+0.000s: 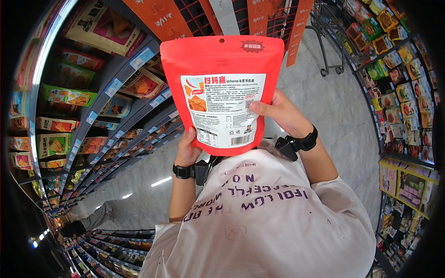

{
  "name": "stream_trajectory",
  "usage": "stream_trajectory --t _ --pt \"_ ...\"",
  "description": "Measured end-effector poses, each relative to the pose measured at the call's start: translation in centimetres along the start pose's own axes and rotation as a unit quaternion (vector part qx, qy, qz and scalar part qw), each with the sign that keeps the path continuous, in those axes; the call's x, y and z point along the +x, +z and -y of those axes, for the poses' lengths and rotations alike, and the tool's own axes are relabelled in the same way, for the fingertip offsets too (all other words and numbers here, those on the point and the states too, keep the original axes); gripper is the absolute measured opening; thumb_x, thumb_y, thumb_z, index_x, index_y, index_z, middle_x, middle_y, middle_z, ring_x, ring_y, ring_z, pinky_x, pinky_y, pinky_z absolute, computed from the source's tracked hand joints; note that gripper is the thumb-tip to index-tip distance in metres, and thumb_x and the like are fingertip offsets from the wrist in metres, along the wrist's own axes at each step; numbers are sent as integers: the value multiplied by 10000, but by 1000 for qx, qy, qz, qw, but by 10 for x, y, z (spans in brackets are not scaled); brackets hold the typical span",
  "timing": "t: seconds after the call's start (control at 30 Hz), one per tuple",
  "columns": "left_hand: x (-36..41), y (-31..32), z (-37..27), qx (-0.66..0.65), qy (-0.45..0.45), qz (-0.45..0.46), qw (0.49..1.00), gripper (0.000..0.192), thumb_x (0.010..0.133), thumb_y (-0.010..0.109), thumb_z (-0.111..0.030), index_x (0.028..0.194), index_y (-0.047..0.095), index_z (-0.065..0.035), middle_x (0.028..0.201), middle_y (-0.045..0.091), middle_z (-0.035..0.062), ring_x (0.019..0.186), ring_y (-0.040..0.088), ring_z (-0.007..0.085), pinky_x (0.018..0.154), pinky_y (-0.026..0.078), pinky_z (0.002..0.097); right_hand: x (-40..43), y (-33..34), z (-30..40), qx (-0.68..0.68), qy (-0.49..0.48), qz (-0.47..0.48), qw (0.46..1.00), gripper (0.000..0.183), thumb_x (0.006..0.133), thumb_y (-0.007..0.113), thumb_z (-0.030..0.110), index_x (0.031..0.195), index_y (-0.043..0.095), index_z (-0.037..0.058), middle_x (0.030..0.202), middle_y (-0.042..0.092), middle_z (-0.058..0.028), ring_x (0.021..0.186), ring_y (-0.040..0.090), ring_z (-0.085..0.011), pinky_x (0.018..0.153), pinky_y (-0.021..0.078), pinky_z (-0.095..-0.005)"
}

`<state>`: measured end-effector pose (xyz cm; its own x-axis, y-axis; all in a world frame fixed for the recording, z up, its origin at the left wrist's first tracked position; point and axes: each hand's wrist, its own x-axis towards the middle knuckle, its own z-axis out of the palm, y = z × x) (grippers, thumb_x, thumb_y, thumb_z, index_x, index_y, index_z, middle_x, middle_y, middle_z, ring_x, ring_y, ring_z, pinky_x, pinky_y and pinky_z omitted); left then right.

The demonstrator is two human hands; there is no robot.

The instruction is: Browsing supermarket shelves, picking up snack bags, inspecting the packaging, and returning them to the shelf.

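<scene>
A red snack pouch is held upright in front of my chest, its printed back panel turned towards me. That white panel carries small writing, a picture of crisps and a barcode. My left hand grips the pouch's lower left edge, thumb on the near face. On the right side, about halfway up, my right hand holds it with the thumb lying over the panel's edge. The fingers of both hands are mostly hidden behind the pouch. Each wrist wears a black strap with a small device.
Shelves with snack bags and price tags run along the left. Orange strips hang on a red wire rack ahead. A shopping cart stands on the grey floor. Packaged goods fill the right. A person is far off at lower left.
</scene>
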<state>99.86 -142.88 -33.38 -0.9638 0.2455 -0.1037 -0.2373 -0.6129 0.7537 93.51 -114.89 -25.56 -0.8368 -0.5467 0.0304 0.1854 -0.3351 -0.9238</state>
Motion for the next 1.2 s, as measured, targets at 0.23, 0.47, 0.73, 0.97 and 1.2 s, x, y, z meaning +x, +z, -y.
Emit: stream_trajectory --t 0.23,0.47,0.73,0.97,1.2 --pt "-1 13 -7 16 1 -43 999 534 953 474 -352 1356 380 -15 1332 499 101 1198 505 227 1010 401 371 5 4 7 -6 21 -6 1000 410 910 606 259 1211 548 -13 1163 606 -74 1070 548 -138 944 410 -300" --pt "-2 18 -11 -15 -12 -55 998 491 972 443 -311 1354 381 -9 1329 500 109 1191 512 225 1009 406 366 6 3 7 19 64 -19 998 428 932 562 307 1234 537 6 1173 595 -58 1084 539 -130 962 402 -304" --pt "-3 17 -9 -54 -54 -53 996 506 979 426 -324 1363 360 -2 1331 494 128 1204 504 234 1002 423 380 9 3 5 -6 66 15 998 506 896 611 333 1260 502 -2 1203 579 -73 1112 529 -136 983 393 -315" --pt "-1 18 -12 -115 -79 -46 989 516 979 419 -328 1364 343 7 1328 489 161 1187 519 266 976 452 403 14 6 -3 -9 33 26 999 520 875 648 300 1240 500 -39 1168 599 -83 1054 567 -133 936 423 -282" --pt "-4 14 -11 -174 -63 -54 981 488 985 395 -321 1363 357 -16 1333 488 154 1168 536 272 963 464 406 25 -2 -19 129 33 101 986 557 941 521 376 1322 432 -20 1192 587 -76 1069 569 -149 961 426 -314"
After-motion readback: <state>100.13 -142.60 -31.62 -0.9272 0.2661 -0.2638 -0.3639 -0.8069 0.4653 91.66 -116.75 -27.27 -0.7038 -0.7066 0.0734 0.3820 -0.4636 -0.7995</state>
